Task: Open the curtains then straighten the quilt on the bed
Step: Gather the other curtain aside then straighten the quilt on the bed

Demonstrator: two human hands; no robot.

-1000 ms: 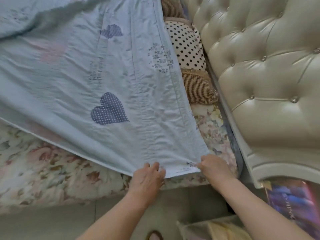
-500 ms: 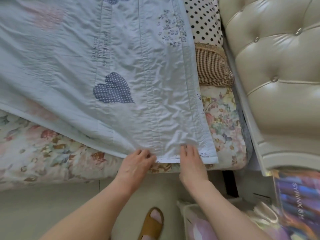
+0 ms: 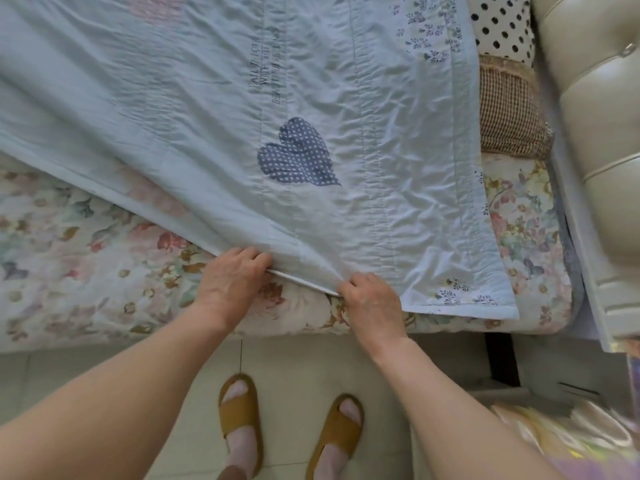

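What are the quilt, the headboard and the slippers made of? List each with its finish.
Quilt: thin woven fabric, likely cotton, matte with a slight sheen; stitched seams, fine creases.
Headboard: padded leather or imitation, glossy cream; button tufting, highlights.
Slippers: soft matte tan, perhaps fabric or foam; unclear.

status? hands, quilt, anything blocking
Left hand and right hand both gripping quilt edge. Quilt lies askew, floral sheet exposed. Nothing blocking.
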